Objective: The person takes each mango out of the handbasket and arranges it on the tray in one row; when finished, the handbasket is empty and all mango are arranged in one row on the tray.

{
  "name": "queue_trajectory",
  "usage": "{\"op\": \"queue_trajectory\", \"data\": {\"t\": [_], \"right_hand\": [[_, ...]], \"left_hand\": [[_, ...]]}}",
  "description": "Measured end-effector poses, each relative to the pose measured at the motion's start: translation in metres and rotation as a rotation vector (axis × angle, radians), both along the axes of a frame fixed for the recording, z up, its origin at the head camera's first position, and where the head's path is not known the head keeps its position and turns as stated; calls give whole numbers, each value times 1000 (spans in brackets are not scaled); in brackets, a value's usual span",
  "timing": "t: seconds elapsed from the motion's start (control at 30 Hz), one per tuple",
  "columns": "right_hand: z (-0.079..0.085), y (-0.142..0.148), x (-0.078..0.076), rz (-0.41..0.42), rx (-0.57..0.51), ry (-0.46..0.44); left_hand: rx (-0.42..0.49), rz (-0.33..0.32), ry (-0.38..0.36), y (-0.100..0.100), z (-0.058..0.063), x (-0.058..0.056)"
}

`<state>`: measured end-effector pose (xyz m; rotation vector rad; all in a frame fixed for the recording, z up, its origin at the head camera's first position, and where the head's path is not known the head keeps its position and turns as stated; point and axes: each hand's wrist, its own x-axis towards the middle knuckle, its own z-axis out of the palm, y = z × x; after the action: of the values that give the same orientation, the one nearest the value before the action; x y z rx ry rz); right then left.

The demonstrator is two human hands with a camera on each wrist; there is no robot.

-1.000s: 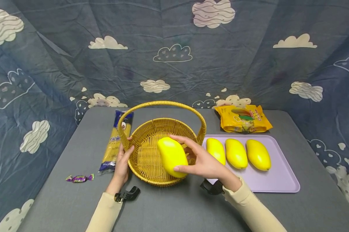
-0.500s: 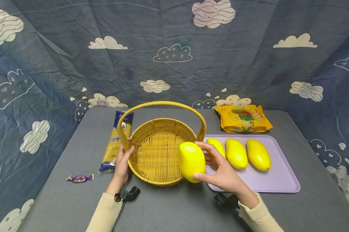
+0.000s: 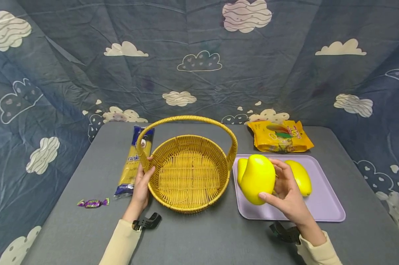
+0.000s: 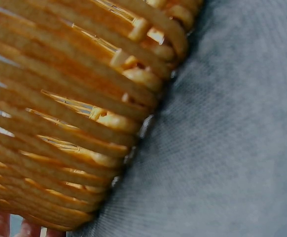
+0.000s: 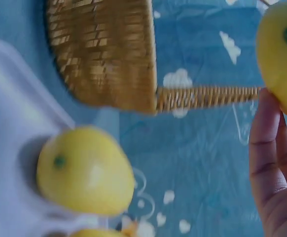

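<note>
A yellow mango [image 3: 258, 179] is held up between the thumb and fingers of my right hand [image 3: 290, 197], above the lilac tray [image 3: 325, 209]. On the tray lie more mangoes: a right one [image 3: 299, 177] shows well, and a left one [image 3: 241, 170] is partly covered by the held mango. Left of the tray stands a wicker basket [image 3: 189, 180] with a tall arched handle; nothing lies inside it. My left hand [image 3: 142, 186] grips the basket's left side near the handle's foot. The left wrist view shows its woven wall [image 4: 59, 98] and some fingertips [image 4: 27, 229] below.
Left of the basket lies a pack of spaghetti [image 3: 133, 162], partly behind the handle and my hand. A purple wrapped candy [image 3: 93, 203] sits at the left on the grey table [image 3: 199, 239]. A yellow packet [image 3: 280, 137] is behind the tray. Cloud-print cloth [image 3: 199, 88] hangs behind.
My right hand has carried the mango rightward, from above the basket to above the tray. My left hand keeps its grip on the basket, which stays in place.
</note>
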<state>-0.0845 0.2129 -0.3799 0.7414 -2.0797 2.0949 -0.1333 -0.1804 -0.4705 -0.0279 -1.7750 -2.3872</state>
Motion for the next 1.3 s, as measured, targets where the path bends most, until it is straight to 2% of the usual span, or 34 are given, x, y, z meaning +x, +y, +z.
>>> {"op": "queue_trajectory", "data": {"t": [0.23,0.43,0.67,0.8,1.1,1.3], "right_hand": [[-6,33,1,-192,34,-59],[-12,61,-3,-298,-86,-88],[-21,89,-8,-491,-124,-156],[-28,106,-11,-563,-169,-210],[-43,145,-20,-684,-142,-353],[-45,159,-22,-743,-24,-474]], "left_hand": [[-13,8,-9,0,-1,0],[-11,3,-4,0,-1,0],[-14,3,1,0,-1,0],[-18,0,7,0,-1,0],[-20,-8,5,0,-1,-1],[-10,-4,4,0,0,-1]]}}
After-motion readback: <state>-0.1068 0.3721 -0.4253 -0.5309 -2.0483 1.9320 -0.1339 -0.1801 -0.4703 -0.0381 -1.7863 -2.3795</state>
